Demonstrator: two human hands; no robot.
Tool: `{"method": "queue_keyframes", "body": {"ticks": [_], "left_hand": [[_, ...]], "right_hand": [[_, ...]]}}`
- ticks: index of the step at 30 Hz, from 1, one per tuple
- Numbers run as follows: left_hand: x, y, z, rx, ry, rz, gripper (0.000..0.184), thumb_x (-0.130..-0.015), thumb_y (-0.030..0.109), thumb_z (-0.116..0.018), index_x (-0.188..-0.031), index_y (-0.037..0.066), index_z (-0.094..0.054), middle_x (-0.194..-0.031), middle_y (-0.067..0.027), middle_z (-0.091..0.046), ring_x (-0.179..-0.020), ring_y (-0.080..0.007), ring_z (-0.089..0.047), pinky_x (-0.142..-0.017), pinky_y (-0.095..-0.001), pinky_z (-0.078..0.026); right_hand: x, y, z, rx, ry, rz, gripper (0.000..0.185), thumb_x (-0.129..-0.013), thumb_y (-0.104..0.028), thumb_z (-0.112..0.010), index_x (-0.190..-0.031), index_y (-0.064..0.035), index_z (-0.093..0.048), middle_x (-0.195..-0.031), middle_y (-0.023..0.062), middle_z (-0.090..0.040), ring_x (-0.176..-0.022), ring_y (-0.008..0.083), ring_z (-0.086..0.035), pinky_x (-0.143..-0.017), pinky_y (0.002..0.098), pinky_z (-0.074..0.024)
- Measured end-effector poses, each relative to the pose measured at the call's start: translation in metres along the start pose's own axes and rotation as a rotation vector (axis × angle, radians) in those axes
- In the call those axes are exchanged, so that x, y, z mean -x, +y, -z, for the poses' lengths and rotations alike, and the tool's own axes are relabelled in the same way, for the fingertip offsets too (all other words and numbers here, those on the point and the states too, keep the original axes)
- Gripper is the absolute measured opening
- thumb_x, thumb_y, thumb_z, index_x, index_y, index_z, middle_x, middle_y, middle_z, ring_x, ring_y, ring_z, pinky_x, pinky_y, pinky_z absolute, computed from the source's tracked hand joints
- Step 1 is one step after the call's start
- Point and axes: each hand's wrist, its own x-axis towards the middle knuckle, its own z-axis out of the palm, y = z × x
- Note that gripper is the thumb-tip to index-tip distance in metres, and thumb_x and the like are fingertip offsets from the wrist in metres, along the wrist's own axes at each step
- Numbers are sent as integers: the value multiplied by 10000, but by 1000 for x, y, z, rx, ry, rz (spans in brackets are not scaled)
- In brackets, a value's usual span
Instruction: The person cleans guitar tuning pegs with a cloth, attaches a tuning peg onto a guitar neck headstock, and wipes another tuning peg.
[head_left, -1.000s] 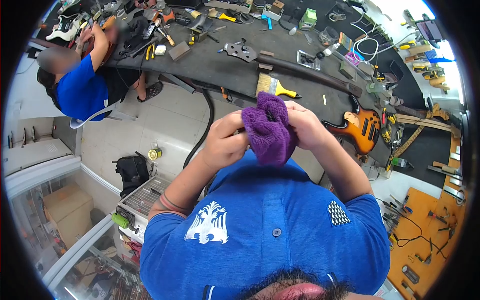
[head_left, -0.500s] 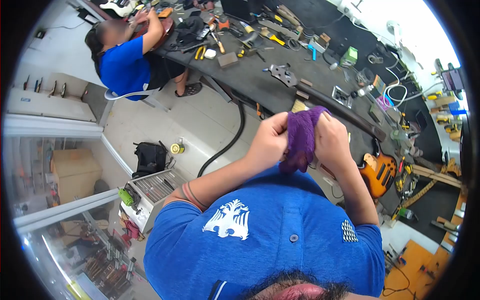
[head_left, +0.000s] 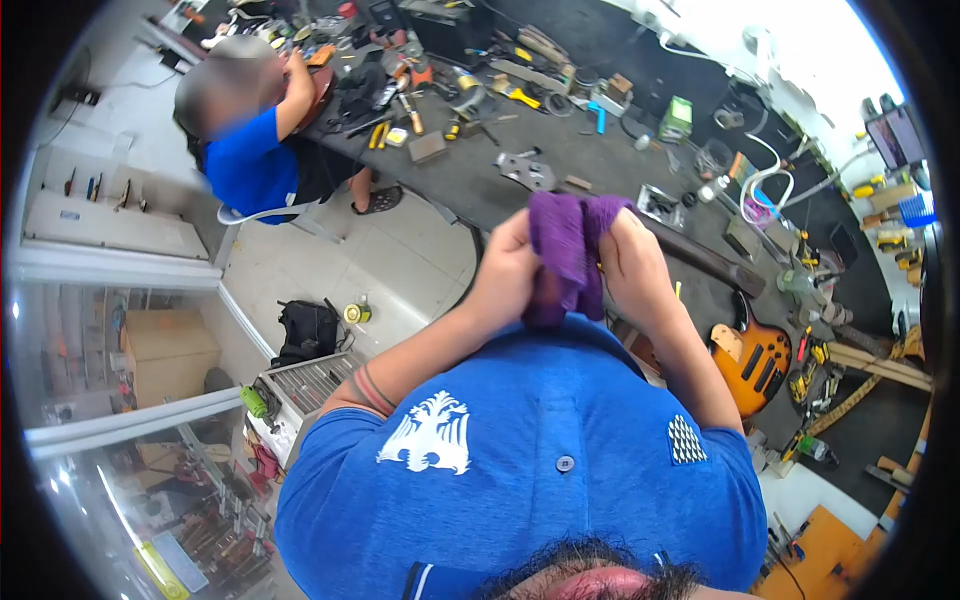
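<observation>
right up close it's the blue shirt [head_left: 545,520], a white emblem on its left chest, and just in front of it both hands are busy! the left hand [head_left: 508,275] has its fingers clenched on one side of the purple cloth [head_left: 565,240], the right hand [head_left: 637,262] grips the other side, and the cloth sits bunched between them, up off the worktop [head_left: 600,150], its lower part hanging toward the chest. past the right forearm, there's the sunburst guitar body [head_left: 752,368], and just beside it the end of a dark neck [head_left: 715,262], running slantwise behind the right hand and the cloth, with the headstock [head_left: 525,171] showing beyond. off to the left, down on the floor, a black backpack [head_left: 305,330] with a yellow jar [head_left: 356,312] near it. further over the worktop now: a brown block [head_left: 428,148], yellow pliers [head_left: 378,135] to its left, a yellow-handled brush [head_left: 523,97], and a green box [head_left: 677,118] to the right. and far left, a seated co-worker [head_left: 245,165], also in blue, arms reaching over the worktop!
</observation>
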Motion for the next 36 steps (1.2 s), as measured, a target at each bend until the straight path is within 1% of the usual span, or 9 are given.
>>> {"method": "queue_keyframes", "body": {"ticks": [3, 6, 10, 11, 15, 18, 25, 34, 36], "left_hand": [[-19, -5, -28, 230, 113, 36, 310, -1034, 70, -529, -1321, 4, -629, -1204, -143, -727, -1061, -255, -736, -975, -398, -599], [-39, -3, -47, 341, 91, 35, 330, -1031, 82, -555, -1344, -4, -615, -1241, -160, -718, -1091, -269, -732, -997, -421, -597], [-55, -23, -62, 238, 36, 81, 337, -1015, 82, -608, -1339, -8, -620, -1221, -145, -729, -1070, -239, -736, -982, -396, -598], [-60, -33, -61, 203, 17, 104, 342, -1013, 90, -615, -1341, -8, -619, -1216, -141, -731, -1061, -238, -738, -975, -389, -600], [-68, -31, -83, 191, -2, 204, 377, -1021, 143, -623, -1368, -5, -599, -1255, -136, -713, -1104, -231, -721, -993, -382, -586], [-73, -42, -93, 355, 78, 301, 434, -1055, 261, -582, -1418, 25, -570, -1354, -136, -671, -1209, -249, -679, -1058, -425, -550], [-98, -64, -81, 508, -64, 364, 657, -1069, 571, -434, -1493, 75, -517, -1462, -133, -615, -1322, -301, -619, -1134, -492, -497], [-112, -76, -84, 474, -2, 365, 619, -1086, 516, -427, -1463, 39, -544, -1425, -163, -633, -1271, -298, -651, -1084, -467, -538], [-108, -78, -76, 253, -7, 273, 513, -1087, 397, -489, -1415, 15, -583, -1349, -158, -677, -1198, -264, -687, -1042, -429, -559]], "right_hand": [[8, 27, 21, -1035, 50, -257, 327, -1137, -168, -472, -1394, 9, -572, -1257, 51, -679, -1209, 162, -616, -1067, 342, -478], [5, 42, 39, -921, 61, -183, 320, -1134, -142, -468, -1406, 5, -552, -1297, 72, -655, -1266, 168, -587, -1118, 340, -446], [3, 54, 57, -976, 77, -57, 369, -1071, -97, -605, -1415, -18, -499, -1315, 68, -603, -1276, 146, -559, -1116, 336, -442], [3, 60, 60, -988, 80, -63, 303, -1038, -89, -661, -1316, -37, -555, -1189, 42, -631, -1194, 118, -595, -1064, 314, -475], [1, 93, 80, -1390, -97, -158, 173, -1029, -137, -695, -1162, -62, -616, -1048, 15, -691, -1011, 108, -673, -932, 295, -547], [-1, 101, 88, -1668, -129, -211, 256, -1024, -184, -708, -1220, -48, -617, -1122, 58, -714, -1021, 142, -700, -938, 325, -570], [8, 101, 95, -1570, 148, -290, 345, -1017, -127, -688, -1328, -39, -566, -1248, 104, -689, -1166, 196, -683, -1033, 380, -550], [26, 115, 116, -1115, 66, -289, 214, -1025, -117, -656, -1219, -52, -592, -1151, 5, -660, -1047, 92, -633, -927, 300, -529], [18, 112, 121, -773, 36, -192, 228, -1006, -134, -673, -1201, -41, -599, -1101, 31, -672, -998, 115, -655, -898, 311, -537]]}}
